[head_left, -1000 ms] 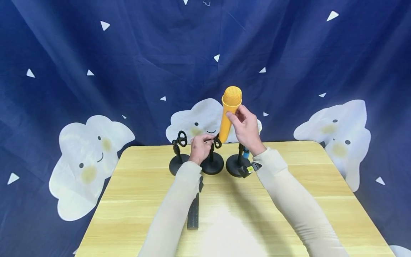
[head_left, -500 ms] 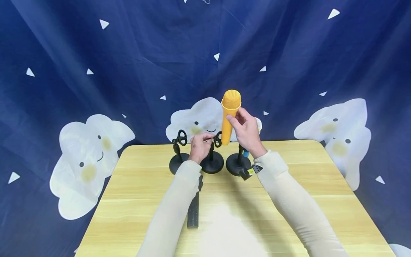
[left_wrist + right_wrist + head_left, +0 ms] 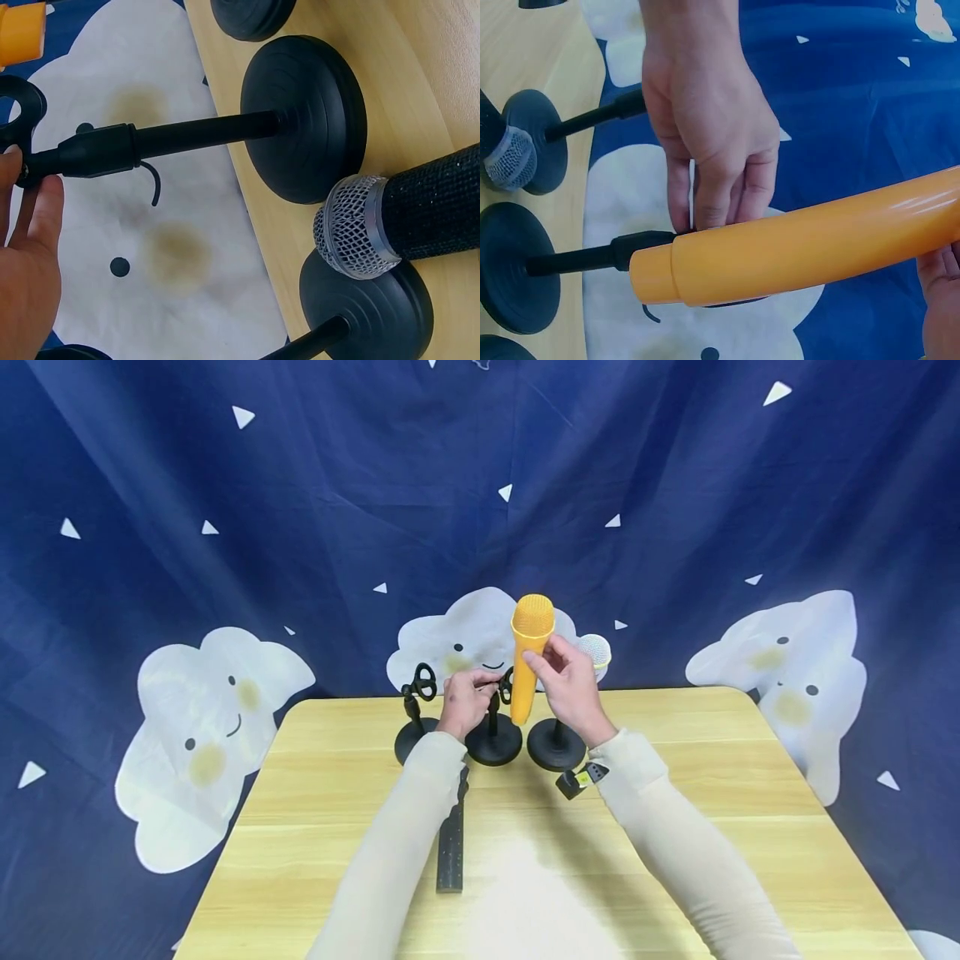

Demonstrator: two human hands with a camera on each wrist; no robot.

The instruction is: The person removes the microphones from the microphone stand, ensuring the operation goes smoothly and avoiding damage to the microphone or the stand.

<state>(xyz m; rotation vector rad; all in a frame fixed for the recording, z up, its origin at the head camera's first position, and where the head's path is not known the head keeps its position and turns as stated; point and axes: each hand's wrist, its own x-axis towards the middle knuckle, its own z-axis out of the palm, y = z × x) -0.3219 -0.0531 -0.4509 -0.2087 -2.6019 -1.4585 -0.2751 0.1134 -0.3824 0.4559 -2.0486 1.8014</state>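
White mesh (image 3: 595,650) shows only in head view; right hand (image 3: 573,687) pinches yellow microphone (image 3: 527,683), left hand (image 3: 463,704) a stand (image 3: 202,136).

L hand (image 3: 34,274) at clip (image 3: 32,101) of blk stand (image 3: 195,136), blk/silver mic (image 3: 420,214) at R edge

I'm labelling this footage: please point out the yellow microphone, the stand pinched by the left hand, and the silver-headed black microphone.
Yellow microphone (image 3: 799,244): right wrist view, middle of its handle.
Pinched stand (image 3: 202,136): left wrist view, on its pole.
Black microphone (image 3: 414,216): left wrist view, dark handle near the silver head.
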